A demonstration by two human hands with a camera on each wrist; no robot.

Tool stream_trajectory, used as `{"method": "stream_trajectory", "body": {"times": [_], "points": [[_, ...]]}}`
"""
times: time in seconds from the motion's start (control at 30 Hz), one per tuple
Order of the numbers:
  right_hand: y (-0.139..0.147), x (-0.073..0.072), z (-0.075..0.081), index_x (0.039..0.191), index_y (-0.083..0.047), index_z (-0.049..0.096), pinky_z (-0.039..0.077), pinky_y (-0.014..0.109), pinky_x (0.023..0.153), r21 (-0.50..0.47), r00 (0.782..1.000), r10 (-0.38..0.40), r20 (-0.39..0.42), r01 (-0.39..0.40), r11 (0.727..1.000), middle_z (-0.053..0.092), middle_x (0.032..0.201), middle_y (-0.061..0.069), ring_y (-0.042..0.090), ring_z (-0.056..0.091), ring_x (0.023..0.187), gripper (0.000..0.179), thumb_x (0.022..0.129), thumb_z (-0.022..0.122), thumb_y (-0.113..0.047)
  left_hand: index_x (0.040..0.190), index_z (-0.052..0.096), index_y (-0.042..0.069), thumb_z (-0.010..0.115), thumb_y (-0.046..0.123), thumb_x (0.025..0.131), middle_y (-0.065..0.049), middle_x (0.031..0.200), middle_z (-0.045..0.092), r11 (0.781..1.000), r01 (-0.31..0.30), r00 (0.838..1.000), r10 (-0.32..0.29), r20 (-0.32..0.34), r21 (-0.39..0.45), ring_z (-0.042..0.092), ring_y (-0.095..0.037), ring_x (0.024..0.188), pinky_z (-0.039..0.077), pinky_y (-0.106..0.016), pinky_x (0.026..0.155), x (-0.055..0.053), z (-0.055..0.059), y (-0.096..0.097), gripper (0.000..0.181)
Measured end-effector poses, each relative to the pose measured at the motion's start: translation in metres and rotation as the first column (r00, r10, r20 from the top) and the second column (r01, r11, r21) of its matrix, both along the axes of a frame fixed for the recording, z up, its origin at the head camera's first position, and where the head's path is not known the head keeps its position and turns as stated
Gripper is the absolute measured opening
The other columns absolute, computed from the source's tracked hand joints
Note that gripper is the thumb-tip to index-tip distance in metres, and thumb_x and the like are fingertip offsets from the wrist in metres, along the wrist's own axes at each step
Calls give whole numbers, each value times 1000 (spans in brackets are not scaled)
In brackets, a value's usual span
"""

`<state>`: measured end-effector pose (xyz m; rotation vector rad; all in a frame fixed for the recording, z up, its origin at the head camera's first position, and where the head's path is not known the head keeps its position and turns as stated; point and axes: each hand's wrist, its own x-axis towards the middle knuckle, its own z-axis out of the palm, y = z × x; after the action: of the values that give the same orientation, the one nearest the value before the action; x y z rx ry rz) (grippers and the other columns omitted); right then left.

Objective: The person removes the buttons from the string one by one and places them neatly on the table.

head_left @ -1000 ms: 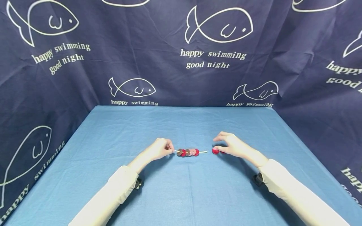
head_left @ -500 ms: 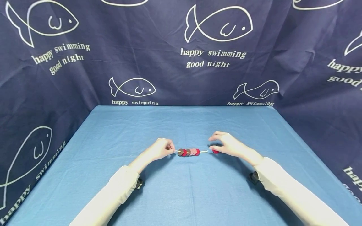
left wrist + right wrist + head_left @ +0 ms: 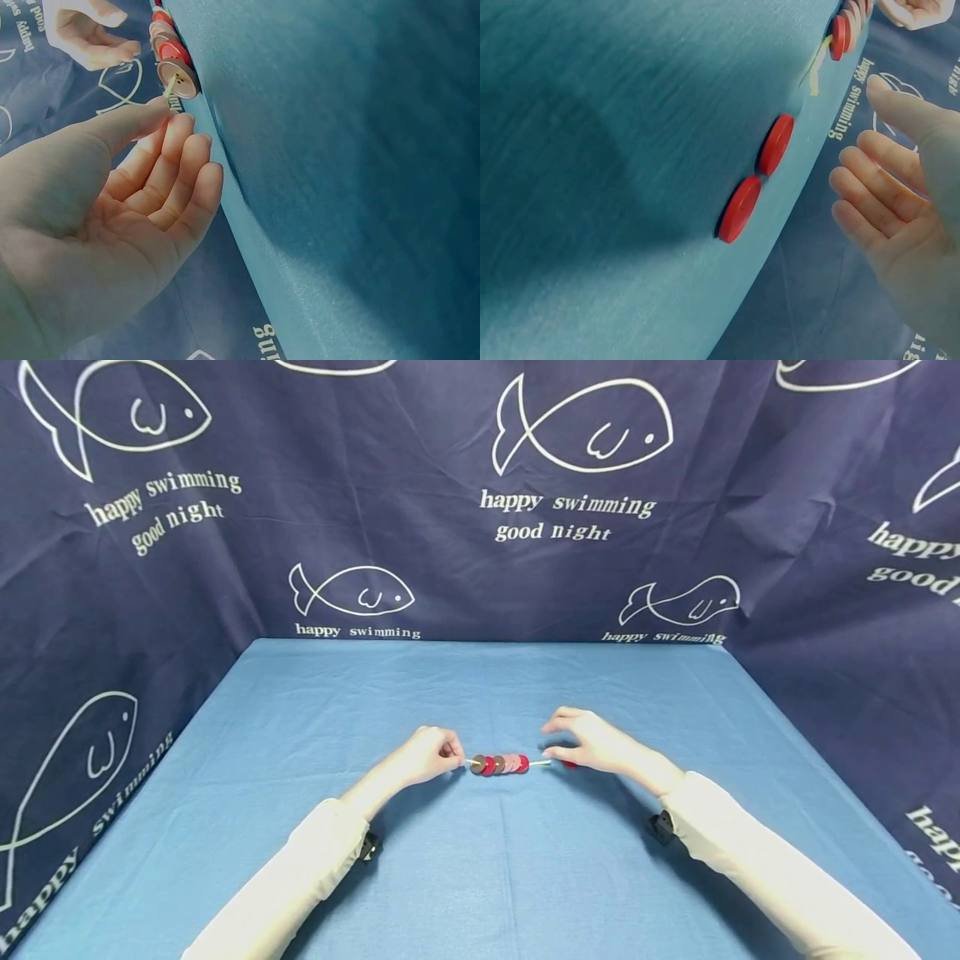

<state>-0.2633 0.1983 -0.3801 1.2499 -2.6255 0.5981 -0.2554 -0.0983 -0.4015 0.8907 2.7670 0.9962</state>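
Several brown, red and pink buttons (image 3: 499,765) are strung in a row on a pale cord (image 3: 538,763) lying on the cloth. My left hand (image 3: 426,753) pinches the cord's left end between thumb and index finger; the nearest brown button (image 3: 178,79) sits just beyond the fingertips. Near the cord's right end, my right hand (image 3: 596,743) hovers with relaxed fingers apart and nothing in them. Two loose red buttons, one nearer the cord (image 3: 777,145) and one farther (image 3: 739,209), lie nearly touching; in the head view the right hand partly hides them.
A blue cloth (image 3: 405,860) covers the table. Dark blue curtains (image 3: 450,527) printed with white fish and lettering stand behind it and at both sides. A small black device (image 3: 663,827) is worn under the right wrist.
My right hand has moved left, away from the loose red buttons and toward the cord's free end. The left hand keeps its pinch on the cord and has barely moved.
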Motion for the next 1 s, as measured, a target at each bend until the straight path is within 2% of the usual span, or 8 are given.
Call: {"method": "stream_trajectory", "body": {"times": [0.27,0.4,0.7,1.0], "points": [[-7,0,-5,100,-1,68,50,37,81,1,1000,30,5,-30,1000,63,93,10,23,62,88,27,79,74,-17,77,66,8,66,9,84,1,67,64,1000,8,1000,-8,3,2,52,-2,55,45,-17,56,2,0,-1,8],[-10,0,-5,101,0,68,50,37,82,14,999,30,18,-30,999,63,94,11,24,62,89,28,80,73,-18,77,66,8,66,9,84,2,66,63,1000,13,1000,-13,-9,-1,52,-2,55,45,-17,56,2,0,-1,8],[-17,2,-6,104,-1,68,50,38,84,68,998,12,54,-16,998,63,98,9,22,61,93,29,81,71,-19,77,67,8,65,9,85,1,67,64,1000,14,1000,-13,8,-2,52,-2,56,44,-17,55,3,1,0,8],[-23,2,-8,103,-2,68,50,37,83,75,997,20,73,-25,997,62,98,8,22,61,92,30,81,72,-23,77,67,8,65,9,85,1,67,64,1000,11,1000,-11,13,-1,52,-2,55,44,-17,54,2,1,-1,9]]}}
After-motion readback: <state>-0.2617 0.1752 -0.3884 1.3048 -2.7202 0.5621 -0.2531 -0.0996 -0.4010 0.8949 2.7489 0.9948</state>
